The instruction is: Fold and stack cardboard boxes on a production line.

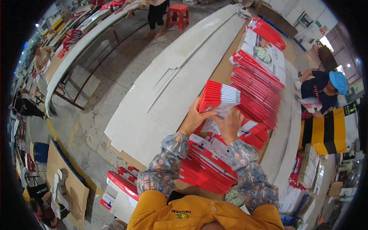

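Observation:
Between my two hands is a fanned bundle of flat, folded red-and-white cartons (pixel 219 96), raised over the table with its layered edges facing up. My left hand (pixel 194 118) grips its left side, the thumb pressed across the near face. My right hand (pixel 231 123) is curled against the lower right corner, fingers bent over it. Just beyond and to the right lies a long overlapping row of the same flat red cartons (pixel 255 86). Nearer my body, a second pile of red cartons (pixel 205 172) rests below my wrists, partly covered by my patterned sleeves.
White cardboard sheets (pixel 153 99) cover the table's left side. Red-and-white boxes (pixel 120 188) stand by my left elbow. A co-worker in a blue cap (pixel 339 82) is across the table at right, beside a yellow-and-black striped panel (pixel 326 130). A red stool (pixel 178 17) stands far off.

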`<state>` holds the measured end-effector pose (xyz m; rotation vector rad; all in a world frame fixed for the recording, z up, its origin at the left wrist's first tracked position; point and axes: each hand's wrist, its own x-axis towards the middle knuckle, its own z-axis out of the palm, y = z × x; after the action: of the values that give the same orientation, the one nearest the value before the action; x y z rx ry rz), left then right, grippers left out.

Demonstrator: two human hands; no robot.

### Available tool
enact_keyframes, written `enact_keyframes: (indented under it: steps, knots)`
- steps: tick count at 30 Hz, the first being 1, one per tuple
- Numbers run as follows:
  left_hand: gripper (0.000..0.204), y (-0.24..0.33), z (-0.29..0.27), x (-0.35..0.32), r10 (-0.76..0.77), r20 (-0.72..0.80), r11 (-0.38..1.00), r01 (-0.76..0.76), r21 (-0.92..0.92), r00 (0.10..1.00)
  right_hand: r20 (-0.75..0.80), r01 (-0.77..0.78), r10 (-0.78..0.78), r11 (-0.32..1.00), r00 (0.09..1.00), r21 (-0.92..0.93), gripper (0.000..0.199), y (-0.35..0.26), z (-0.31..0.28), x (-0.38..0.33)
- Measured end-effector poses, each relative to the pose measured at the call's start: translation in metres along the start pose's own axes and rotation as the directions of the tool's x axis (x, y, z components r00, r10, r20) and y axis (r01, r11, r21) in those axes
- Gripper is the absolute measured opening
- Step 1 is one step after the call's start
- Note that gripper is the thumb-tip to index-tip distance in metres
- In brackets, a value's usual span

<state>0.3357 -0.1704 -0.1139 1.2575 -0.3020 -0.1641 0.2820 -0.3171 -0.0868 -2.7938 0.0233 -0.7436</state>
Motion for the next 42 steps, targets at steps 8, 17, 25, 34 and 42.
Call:
enact_keyframes:
  steps: [8, 17, 25, 34, 42]
  knots:
    - [0.05, 0.148, 0.059, -0.029, 0.364, -0.058, 0.849, -0.306, 0.431, 0.93, -0.412, 0.159, -0.038, 0.952, 0.91, 0.262, 0.073, -0.015, -0.178, 0.023]
    - [0.046, 0.209, 0.087, -0.13, 0.617, -0.041, 0.536, -0.381, 0.753, 0.786, -0.328, 0.498, -0.388, 0.772, 0.861, 0.395, 0.044, -0.1, -0.272, 0.04]
    - [0.05, 0.235, 0.093, -0.199, 0.574, -0.176, 0.517, -0.187, 0.836, 0.799, -0.562, 0.554, -0.191, 0.579, 0.805, 0.598, 0.028, -0.15, -0.27, 0.023]
    - [0.048, 0.226, 0.067, -0.249, 0.492, -0.466, 0.617, 0.083, 0.783, 0.735, -0.379, 0.453, -0.261, 0.635, 0.888, 0.625, 0.032, -0.202, -0.235, 0.004]
    - [0.041, 0.229, 0.045, -0.363, 0.454, -0.506, 0.702, 0.056, 0.71, 0.734, -0.418, 0.59, -0.513, 0.231, 0.75, 0.774, 0.034, -0.174, -0.28, -0.083]
